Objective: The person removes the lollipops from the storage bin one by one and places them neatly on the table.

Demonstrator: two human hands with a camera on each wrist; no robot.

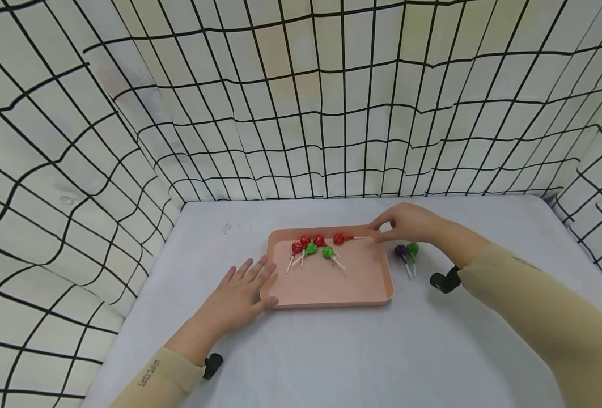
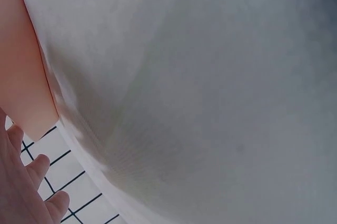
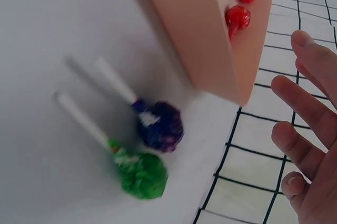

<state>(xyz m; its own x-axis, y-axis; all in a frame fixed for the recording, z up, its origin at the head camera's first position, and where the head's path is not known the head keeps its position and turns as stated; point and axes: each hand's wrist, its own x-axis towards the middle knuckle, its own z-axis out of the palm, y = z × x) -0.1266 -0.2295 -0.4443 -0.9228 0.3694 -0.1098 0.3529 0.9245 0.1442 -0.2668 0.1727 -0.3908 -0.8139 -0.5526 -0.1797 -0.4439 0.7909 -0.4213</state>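
A pink rectangular tray (image 1: 326, 289) lies on the table and holds several red and green wrapped lollipops. My left hand (image 1: 240, 292) rests at the tray's left side, its fingers straight and spread, the thumb by the near left corner. Over the tray's far right corner is my right hand (image 1: 408, 222), close to the stick of a red lollipop (image 1: 339, 239) lying in the tray. In the right wrist view the right fingers (image 3: 303, 108) are spread and hold nothing. Just right of the tray, a purple lollipop (image 3: 160, 126) and a green lollipop (image 3: 143, 175) lie side by side.
A white cloth covers the table (image 1: 331, 357). White walls with a black grid (image 1: 342, 113) stand behind it and along its left and right sides. Both wrists carry small black devices (image 1: 445, 280).
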